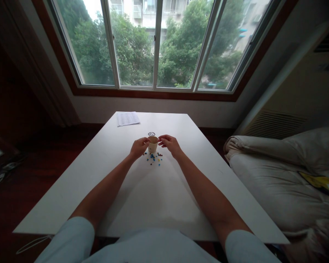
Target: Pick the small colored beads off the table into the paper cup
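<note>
A beige paper cup (pixel 152 147) stands upright on the white table between my two hands. My left hand (pixel 139 147) is closed at the cup's left side, with thumb and fingertips at its rim. My right hand (pixel 170 144) is beside the rim on the right, fingers stretched out and slightly apart; whether the fingertips touch the cup is hard to tell. Small blue, yellow and dark beads or pieces (pixel 152 157) lie scattered in front of the cup. What the cup holds is hidden. Just behind it lies a small round thing with a dark rim (pixel 151 134).
Printed sheets of paper (pixel 128 118) lie at the far left corner of the white table (pixel 159 197). Beyond its far edge is a wall with a wide window (pixel 156 44). A pale padded sofa (pixel 263 175) stands to the right.
</note>
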A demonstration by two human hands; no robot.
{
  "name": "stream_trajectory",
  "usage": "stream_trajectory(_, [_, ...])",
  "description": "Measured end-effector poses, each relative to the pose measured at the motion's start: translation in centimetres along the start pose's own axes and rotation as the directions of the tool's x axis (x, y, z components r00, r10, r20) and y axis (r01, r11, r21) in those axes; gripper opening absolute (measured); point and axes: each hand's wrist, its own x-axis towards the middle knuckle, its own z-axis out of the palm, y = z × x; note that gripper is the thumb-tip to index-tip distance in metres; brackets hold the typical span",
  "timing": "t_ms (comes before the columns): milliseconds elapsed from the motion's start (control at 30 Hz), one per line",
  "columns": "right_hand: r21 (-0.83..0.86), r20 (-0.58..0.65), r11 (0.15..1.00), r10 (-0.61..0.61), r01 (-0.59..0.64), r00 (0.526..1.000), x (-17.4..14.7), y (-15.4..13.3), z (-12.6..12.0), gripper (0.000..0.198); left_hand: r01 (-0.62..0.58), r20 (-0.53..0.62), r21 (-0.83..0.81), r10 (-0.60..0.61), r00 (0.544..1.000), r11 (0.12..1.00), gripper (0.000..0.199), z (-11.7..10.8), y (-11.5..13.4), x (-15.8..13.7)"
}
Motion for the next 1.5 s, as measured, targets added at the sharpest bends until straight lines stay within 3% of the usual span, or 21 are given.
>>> stream_trajectory(133, [-0.304, -0.009, 0.953, -0.012, 0.009, 1.000, 0.2, 1.1, -1.0, 0.017, -0.162, 0.118, 0.301, 0.132, 0.984, 0.940, 0.014, -0.1, 1.0, -0.9])
stream_trajectory(300, [-0.606, 0.113, 0.796, 0.083, 0.003, 0.990, 0.0, 1.7, -1.3, 0.016, -0.282, 0.183, 0.407, 0.225, 0.957, 0.869, 0.015, -0.2, 2.0, -1.2])
stream_trajectory(500, [-0.835, 0.231, 0.535, 0.129, 0.128, 0.964, -0.4, 2.3, -0.8, 0.011, -0.305, 0.400, 0.421, 0.127, 0.908, 0.854, 0.013, 0.1, 0.8, -1.5])
stream_trajectory(700, [-0.910, 0.253, 0.383, 0.207, 0.160, 0.945, -0.9, 3.4, 0.0, 0.015, -0.281, 0.510, 0.390, 0.048, 0.859, 0.877, 0.013, 1.2, -0.7, -2.4])
stream_trajectory(933, [-0.919, 0.251, 0.360, 0.211, 0.164, 0.945, -1.2, 3.6, 0.6, 0.014, -0.258, 0.500, 0.347, 0.055, 0.865, 0.902, 0.006, 1.5, -1.4, -2.5])
stream_trajectory(1267, [-0.920, 0.255, 0.334, 0.109, 0.207, 0.961, -1.6, 3.6, 0.9, 0.009, -0.295, 0.518, 0.359, 0.074, 0.852, 0.886, 0.008, 1.7, -1.2, -2.7])
stream_trajectory(1500, [-0.902, 0.190, 0.394, -0.003, 0.176, 0.982, -1.3, 3.1, 0.7, 0.004, -0.298, 0.521, 0.378, 0.065, 0.851, 0.876, 0.008, 1.8, -0.7, -3.0])
